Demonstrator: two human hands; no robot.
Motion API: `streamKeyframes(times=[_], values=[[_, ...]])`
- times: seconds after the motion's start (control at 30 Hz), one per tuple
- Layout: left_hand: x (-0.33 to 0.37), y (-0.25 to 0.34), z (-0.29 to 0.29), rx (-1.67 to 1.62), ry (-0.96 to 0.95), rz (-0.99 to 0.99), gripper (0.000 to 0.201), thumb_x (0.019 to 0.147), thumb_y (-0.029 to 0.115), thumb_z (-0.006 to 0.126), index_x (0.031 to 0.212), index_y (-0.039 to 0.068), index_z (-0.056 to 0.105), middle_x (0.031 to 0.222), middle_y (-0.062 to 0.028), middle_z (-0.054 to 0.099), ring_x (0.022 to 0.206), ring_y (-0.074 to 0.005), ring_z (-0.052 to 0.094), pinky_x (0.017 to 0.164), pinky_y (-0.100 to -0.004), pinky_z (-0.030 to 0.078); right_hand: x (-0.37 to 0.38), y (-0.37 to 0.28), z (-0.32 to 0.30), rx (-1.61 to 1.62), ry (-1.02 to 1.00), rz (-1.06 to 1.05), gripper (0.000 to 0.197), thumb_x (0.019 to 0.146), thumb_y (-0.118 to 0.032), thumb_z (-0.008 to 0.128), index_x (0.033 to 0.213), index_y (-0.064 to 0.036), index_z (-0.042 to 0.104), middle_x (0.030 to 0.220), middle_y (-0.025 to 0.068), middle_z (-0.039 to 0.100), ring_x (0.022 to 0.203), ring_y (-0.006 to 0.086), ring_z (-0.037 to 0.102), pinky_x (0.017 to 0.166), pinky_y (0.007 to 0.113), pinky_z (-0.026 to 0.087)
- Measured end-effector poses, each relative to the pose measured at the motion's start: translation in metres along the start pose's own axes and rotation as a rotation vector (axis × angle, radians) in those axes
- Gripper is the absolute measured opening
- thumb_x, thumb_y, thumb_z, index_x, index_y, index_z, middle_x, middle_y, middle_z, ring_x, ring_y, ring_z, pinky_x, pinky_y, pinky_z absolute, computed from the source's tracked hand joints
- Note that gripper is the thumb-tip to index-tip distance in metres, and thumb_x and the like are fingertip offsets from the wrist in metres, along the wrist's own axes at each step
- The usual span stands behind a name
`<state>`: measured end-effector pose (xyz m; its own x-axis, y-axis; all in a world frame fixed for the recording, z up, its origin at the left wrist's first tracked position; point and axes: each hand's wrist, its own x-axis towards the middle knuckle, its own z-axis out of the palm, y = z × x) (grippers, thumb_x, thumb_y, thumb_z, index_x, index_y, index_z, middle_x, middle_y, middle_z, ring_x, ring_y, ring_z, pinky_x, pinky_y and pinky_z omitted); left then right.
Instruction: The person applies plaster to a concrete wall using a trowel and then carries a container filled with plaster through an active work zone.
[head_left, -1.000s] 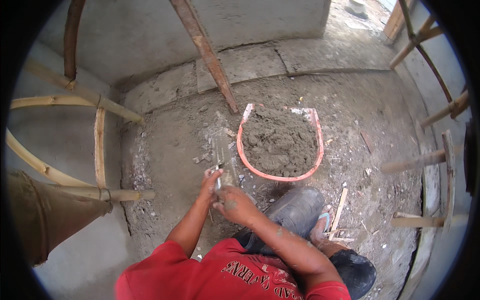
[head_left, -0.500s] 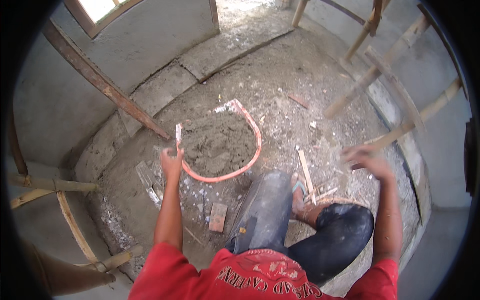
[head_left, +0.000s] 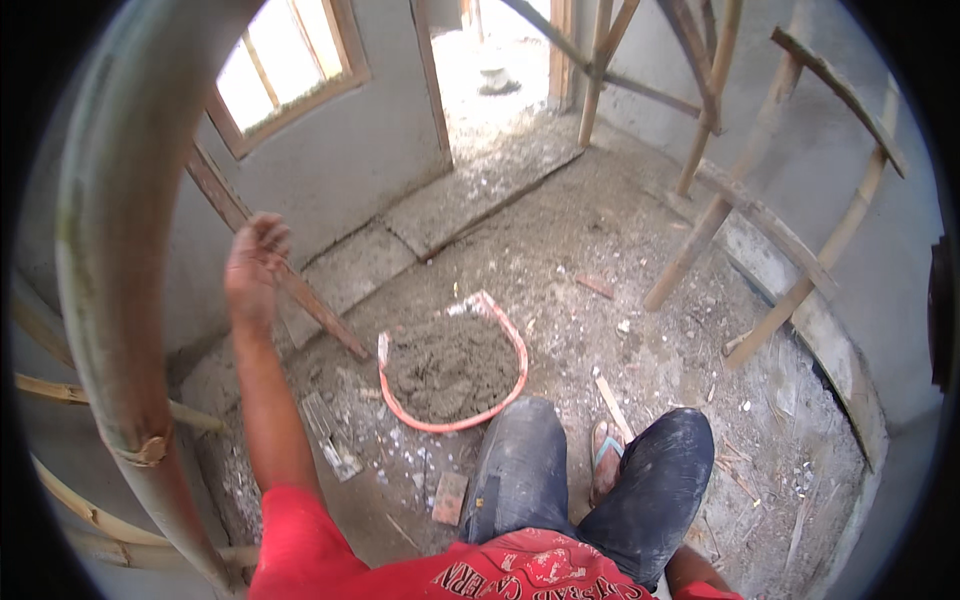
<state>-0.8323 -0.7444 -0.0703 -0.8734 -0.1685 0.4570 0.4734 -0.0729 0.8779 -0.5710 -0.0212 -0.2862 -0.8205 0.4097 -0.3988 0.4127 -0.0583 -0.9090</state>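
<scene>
My left hand [head_left: 257, 265] is raised at the left, its fingers loosely bent and seemingly around nothing. In the picture it overlaps a reddish-brown wooden plank [head_left: 320, 312] that slants down to the floor; contact between them does not show. Wet grey mortar [head_left: 450, 368] lies heaped inside an orange, curved-rimmed container [head_left: 455, 426] in front of my knees. Of my right arm only a bit [head_left: 692, 570] appears at the lower edge, and that hand is out of sight. Beside the container rest a mortar-smeared flat tool [head_left: 330, 437] and a brick piece [head_left: 449, 498].
A thick bamboo pole [head_left: 118, 290] rises close by at the left. Bamboo and wood scaffolding [head_left: 740, 200] stands at the right. A doorway [head_left: 495, 75] opens at the back, near a window [head_left: 285, 65]. Wood scraps [head_left: 610, 402] litter the rough floor.
My left hand has risen from beside the container's rim up to the plank's height. My right hand has dropped out of view. The view has tilted up, showing more doorway and the near bamboo pole.
</scene>
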Motion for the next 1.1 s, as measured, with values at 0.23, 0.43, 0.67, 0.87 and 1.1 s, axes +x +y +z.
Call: streamKeyframes(times=[0.23,0.43,0.67,0.87,1.1], values=[[-0.031,0.202,0.095,-0.470,-0.364,0.801,0.030,0.085,0.033,0.062,0.113,0.028,0.072,0.123,0.0038,0.066,0.117,-0.0233,0.054,0.115,-0.0540,0.032,0.027,-0.058,0.058,0.021,-0.244,-0.094,0.049,0.099,-0.041,0.054,0.129,-0.0031,0.061,0.122,0.0138,0.066,0.108,0.0281,0.063,0.096,0.042,0.049],[-0.019,0.198,0.100,-0.579,-0.853,0.917,0.048,0.098,0.051,0.049,0.063,0.032,0.075,0.083,0.0206,0.070,0.105,-0.0076,0.053,0.124,-0.0412,-0.001,0.046,-0.053,0.096,0.110,-0.521,-0.122,0.058,0.097,-0.045,0.056,0.136,-0.0019,0.056,0.130,0.0151,0.062,0.119,0.0260,0.058,0.104,0.038,0.044],[-0.028,0.217,0.104,-0.632,-0.871,0.905,0.061,0.098,0.059,0.041,0.061,0.022,0.072,0.070,0.0114,0.069,0.097,-0.0117,0.053,0.122,-0.0420,0.003,-0.014,-0.134,0.161,-0.813,-0.390,-0.797,0.062,0.084,-0.051,0.069,0.122,-0.0028,0.064,0.121,0.0235,0.063,0.118,0.0400,0.058,0.103,0.044,0.045],[-0.040,0.215,0.128,-0.836,-0.864,0.895,0.068,0.096,0.060,0.036,0.061,0.015,0.072,0.062,0.0010,0.068,0.092,-0.0187,0.055,0.122,-0.0450,0.011,0.014,-0.136,0.204,-1.535,-0.614,-0.868,0.048,0.088,-0.057,0.058,0.116,-0.0215,0.072,0.119,0.0078,0.069,0.110,0.0323,0.065,0.093,0.047,0.051],[-0.052,0.217,0.117,-0.872,-0.844,0.865,0.073,0.097,0.061,0.030,0.059,0.013,0.071,0.061,-0.0017,0.067,0.091,-0.0196,0.053,0.120,-0.0442,0.010,0.078,-0.129,0.226,-1.386,-0.978,-0.555,0.054,0.093,-0.048,0.055,0.128,-0.0080,0.065,0.130,0.0160,0.064,0.123,0.0336,0.058,0.105,0.044,0.043]])
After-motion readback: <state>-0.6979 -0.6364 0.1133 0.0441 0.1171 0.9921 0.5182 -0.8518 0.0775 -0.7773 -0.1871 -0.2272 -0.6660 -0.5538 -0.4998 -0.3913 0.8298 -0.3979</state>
